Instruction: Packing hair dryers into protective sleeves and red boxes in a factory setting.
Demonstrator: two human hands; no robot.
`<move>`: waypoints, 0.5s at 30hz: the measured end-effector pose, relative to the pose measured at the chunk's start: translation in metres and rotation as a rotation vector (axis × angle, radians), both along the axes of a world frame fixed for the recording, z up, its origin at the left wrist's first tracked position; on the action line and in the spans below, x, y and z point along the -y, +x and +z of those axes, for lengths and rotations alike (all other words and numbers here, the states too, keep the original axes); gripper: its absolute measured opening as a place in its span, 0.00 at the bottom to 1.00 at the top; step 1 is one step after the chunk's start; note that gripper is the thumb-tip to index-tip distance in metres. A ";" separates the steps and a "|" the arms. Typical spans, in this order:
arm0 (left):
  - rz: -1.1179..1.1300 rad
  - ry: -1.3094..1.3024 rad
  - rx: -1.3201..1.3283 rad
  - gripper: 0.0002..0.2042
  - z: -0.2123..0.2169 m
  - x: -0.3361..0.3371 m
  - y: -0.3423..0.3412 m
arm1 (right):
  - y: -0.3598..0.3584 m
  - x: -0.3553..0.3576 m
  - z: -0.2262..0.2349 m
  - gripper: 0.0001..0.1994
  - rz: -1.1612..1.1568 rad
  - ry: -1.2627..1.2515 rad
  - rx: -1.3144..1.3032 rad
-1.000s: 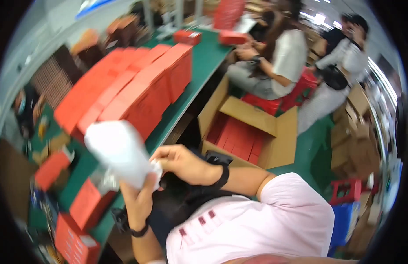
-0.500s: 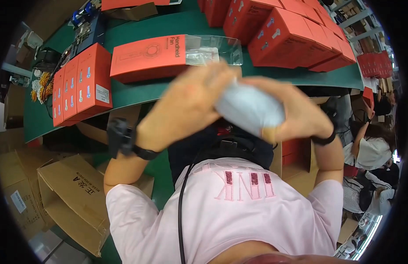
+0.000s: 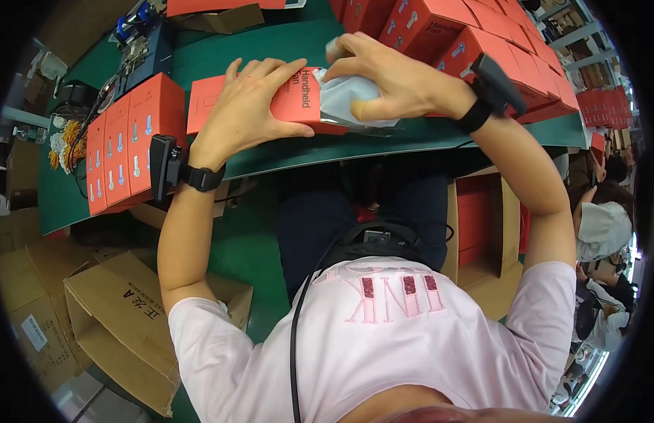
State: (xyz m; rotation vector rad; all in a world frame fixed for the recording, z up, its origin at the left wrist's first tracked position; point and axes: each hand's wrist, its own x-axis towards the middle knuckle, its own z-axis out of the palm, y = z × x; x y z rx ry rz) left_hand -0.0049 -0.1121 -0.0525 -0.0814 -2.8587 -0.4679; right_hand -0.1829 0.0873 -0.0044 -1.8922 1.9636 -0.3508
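Red box point(image 3: 270, 99) on green bench point(image 3: 425, 137), white pouch point(image 3: 351, 99) at its right end.
Left hand point(image 3: 246, 106) flat, pinning box; right hand point(image 3: 390, 81) clenched on pouch. Best: hold box steady, feed pouch in squarely.

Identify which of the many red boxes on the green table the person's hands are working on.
The red box lying flat alone at the table's front edge: left hand presses it, right hand pushes a white bag in. Others sit untouched.
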 end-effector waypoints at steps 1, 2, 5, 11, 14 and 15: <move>-0.014 -0.008 -0.023 0.50 0.000 -0.001 -0.001 | -0.001 -0.004 -0.016 0.31 0.043 -0.209 -0.202; -0.020 -0.006 -0.023 0.50 0.000 -0.002 -0.003 | -0.002 -0.009 -0.033 0.29 0.085 -0.417 -0.404; -0.017 -0.035 0.014 0.50 0.001 -0.004 -0.005 | 0.007 -0.016 -0.043 0.28 0.030 -0.365 -0.341; 0.047 -0.087 -0.066 0.48 0.002 0.001 0.003 | 0.061 -0.075 -0.015 0.41 -0.675 -0.202 -0.085; 0.000 -0.034 -0.003 0.45 0.012 0.000 -0.008 | 0.054 -0.094 -0.050 0.34 -0.701 -0.226 0.214; -0.013 0.024 -0.056 0.44 0.014 -0.004 -0.009 | 0.050 -0.095 -0.058 0.30 -0.695 -0.392 0.532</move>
